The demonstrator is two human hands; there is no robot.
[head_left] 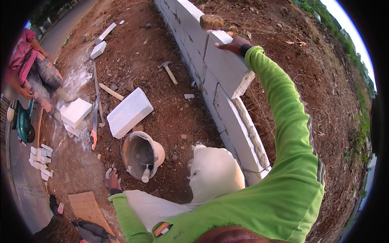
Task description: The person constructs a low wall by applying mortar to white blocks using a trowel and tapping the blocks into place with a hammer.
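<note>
My right hand (235,44) is on the upper edge of a white block (227,69) in the top course of the wall, its fingers bent over the edge. Beyond this block, on the nearer stretch of wall, a bead of grey mortar (249,125) runs along the top. My left hand (112,180) hangs beside the bucket (159,154), fingers loosely apart, with nothing seen in it. Inside the bucket is grey mortar, and a trowel (146,174) lies there with its pale handle toward me.
A loose white block (130,112) lies beyond the bucket, near a mallet handle (111,92), an orange-handled saw (93,139) and a hammer (168,73). A brown stone (211,22) sits on the wall. At left are a person (36,69), stacked blocks (76,112) and a green wheelbarrow (24,124).
</note>
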